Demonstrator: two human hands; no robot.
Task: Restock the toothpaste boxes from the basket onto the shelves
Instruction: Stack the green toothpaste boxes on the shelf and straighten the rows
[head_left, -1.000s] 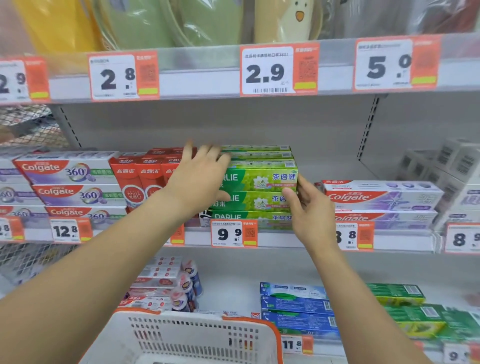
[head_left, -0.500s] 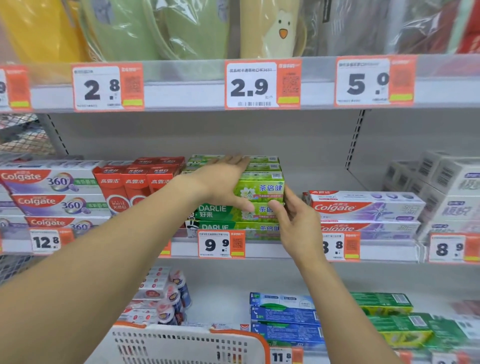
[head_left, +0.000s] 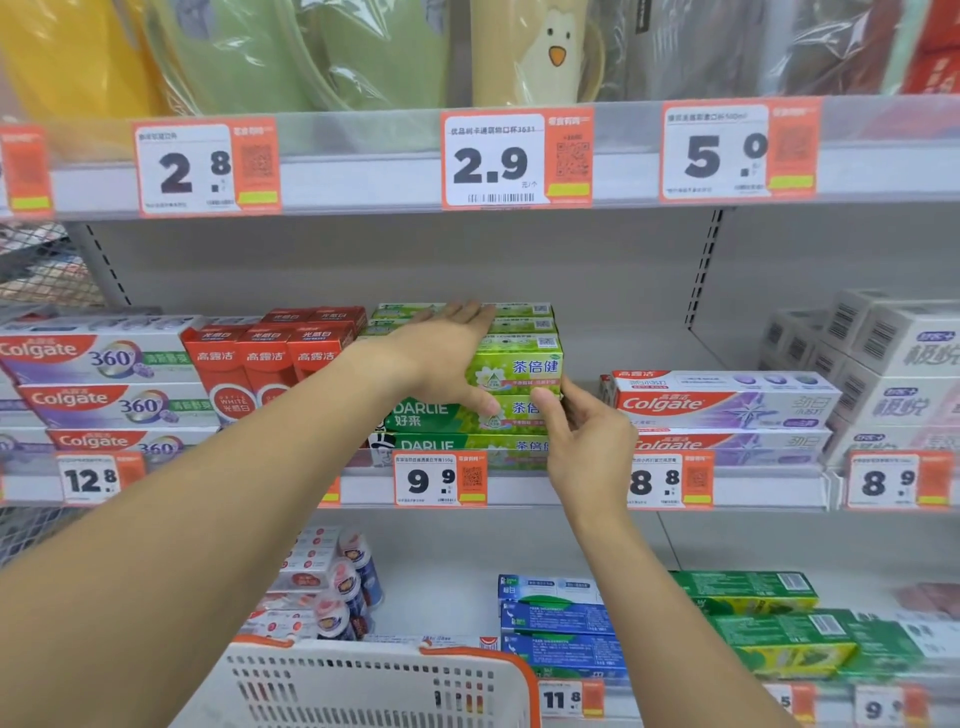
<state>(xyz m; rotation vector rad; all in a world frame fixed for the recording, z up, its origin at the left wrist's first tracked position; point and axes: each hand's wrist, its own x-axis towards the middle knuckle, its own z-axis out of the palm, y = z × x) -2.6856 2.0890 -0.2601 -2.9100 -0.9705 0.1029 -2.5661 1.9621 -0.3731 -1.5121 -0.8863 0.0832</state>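
The left hand lies over the top green box of the Darlie stack, fingers straight along its top and thumb down its front face. The right hand has its curled fingers and thumb at that box's right end, at about 3 o'clock of the stack. The stack sits on the middle shelf between red boxes and Colgate boxes. The basket sits at 6 o'clock, its contents hidden.
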